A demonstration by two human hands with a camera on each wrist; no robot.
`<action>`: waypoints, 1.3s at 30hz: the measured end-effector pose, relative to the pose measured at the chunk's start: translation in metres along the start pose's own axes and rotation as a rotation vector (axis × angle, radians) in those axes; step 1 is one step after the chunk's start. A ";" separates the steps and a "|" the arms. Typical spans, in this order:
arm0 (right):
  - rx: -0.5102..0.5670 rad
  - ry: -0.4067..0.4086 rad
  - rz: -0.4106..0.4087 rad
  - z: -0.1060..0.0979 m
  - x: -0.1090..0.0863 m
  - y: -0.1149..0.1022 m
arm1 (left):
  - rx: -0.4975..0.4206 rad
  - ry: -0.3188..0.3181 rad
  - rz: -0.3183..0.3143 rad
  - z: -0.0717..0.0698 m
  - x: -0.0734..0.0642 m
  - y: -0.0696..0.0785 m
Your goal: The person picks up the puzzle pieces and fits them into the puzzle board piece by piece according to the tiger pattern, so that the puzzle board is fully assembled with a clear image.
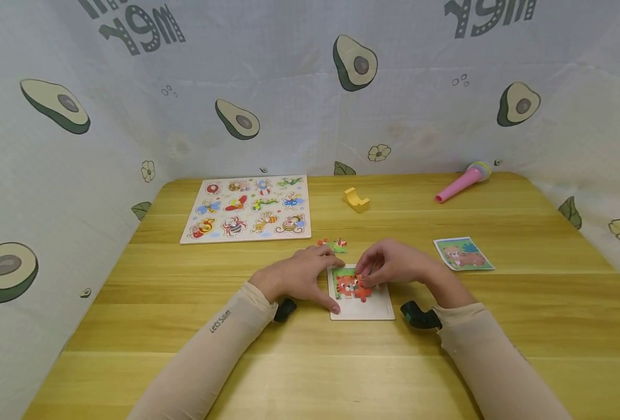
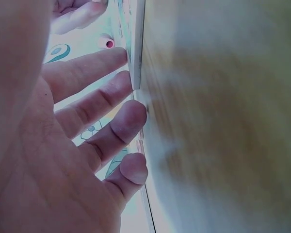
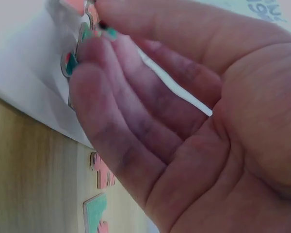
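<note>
We see the left hand (image 1: 301,275), fingers loosely spread, touching a flat white rectangular puzzle board (image 1: 374,310); the right hand (image 1: 395,263), bent, pinches a red-orange jigsaw piece (image 1: 363,293).

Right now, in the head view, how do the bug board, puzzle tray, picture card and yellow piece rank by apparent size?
1. Bug board
2. Puzzle tray, partly covered
3. Picture card
4. Yellow piece

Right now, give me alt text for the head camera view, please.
A person's right hand pinches a red puzzle piece on a pale board while the left hand touches its edge. On the wooden table beyond lie an illustrated animal board and a pink microphone.
</note>
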State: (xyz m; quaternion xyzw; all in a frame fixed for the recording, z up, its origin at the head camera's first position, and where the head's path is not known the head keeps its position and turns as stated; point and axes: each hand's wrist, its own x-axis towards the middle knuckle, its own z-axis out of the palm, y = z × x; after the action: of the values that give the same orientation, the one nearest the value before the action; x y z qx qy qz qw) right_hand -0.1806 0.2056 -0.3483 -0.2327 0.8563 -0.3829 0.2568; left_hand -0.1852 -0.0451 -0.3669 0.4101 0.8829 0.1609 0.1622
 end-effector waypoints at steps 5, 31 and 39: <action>-0.062 0.004 0.015 0.004 0.002 -0.003 | 0.002 0.000 0.004 0.000 0.001 -0.001; -0.194 0.015 -0.029 0.011 0.003 -0.012 | 0.014 0.002 0.006 0.001 0.001 -0.001; -0.238 0.037 0.021 0.014 0.003 -0.016 | 0.010 0.002 0.003 0.001 0.001 0.000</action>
State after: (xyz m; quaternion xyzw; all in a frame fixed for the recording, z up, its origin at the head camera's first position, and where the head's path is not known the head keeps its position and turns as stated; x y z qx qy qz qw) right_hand -0.1707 0.1866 -0.3443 -0.2454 0.9028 -0.2800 0.2154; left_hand -0.1853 -0.0443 -0.3675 0.4121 0.8832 0.1573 0.1593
